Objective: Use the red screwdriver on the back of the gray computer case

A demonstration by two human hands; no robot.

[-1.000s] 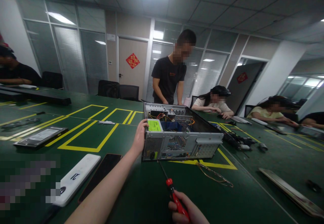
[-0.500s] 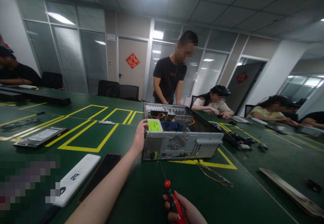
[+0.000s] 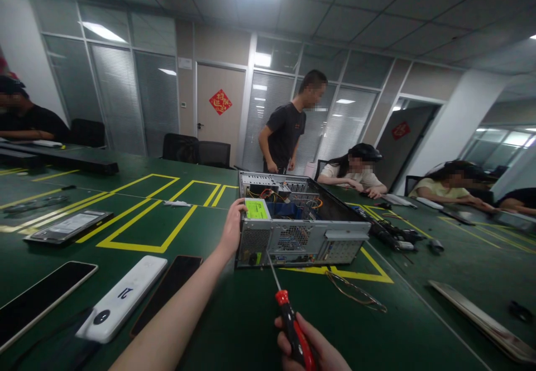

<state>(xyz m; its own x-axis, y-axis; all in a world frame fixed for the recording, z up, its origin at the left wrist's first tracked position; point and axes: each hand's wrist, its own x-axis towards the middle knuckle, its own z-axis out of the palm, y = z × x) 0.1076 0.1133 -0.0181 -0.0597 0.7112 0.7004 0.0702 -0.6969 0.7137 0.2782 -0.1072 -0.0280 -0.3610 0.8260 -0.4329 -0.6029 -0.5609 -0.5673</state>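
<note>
An open desktop computer case [image 3: 299, 234] lies on its side on the green table [image 3: 251, 315], rear panel toward me, cables and a green-labelled power supply [image 3: 256, 209] showing inside. My left hand [image 3: 231, 228] grips the case's left rear corner, thumb on top by the green label. My right hand [image 3: 312, 348], at the bottom edge, is closed round the red-and-black handle of a screwdriver [image 3: 288, 315]. Its thin shaft points up toward the lower left of the rear panel, the tip close to or touching it.
A white power bank [image 3: 123, 298], two dark phones [image 3: 165, 290] [image 3: 42, 298] and a flat drive [image 3: 67, 226] lie at left. A wire loop [image 3: 355, 293] and a long panel [image 3: 481, 318] lie at right. A person stands behind the case; others sit around the table.
The screwdriver tip has lifted from the table up to the case's rear panel. The standing person has turned sideways. The view shifted slightly, showing a phone at lower left.
</note>
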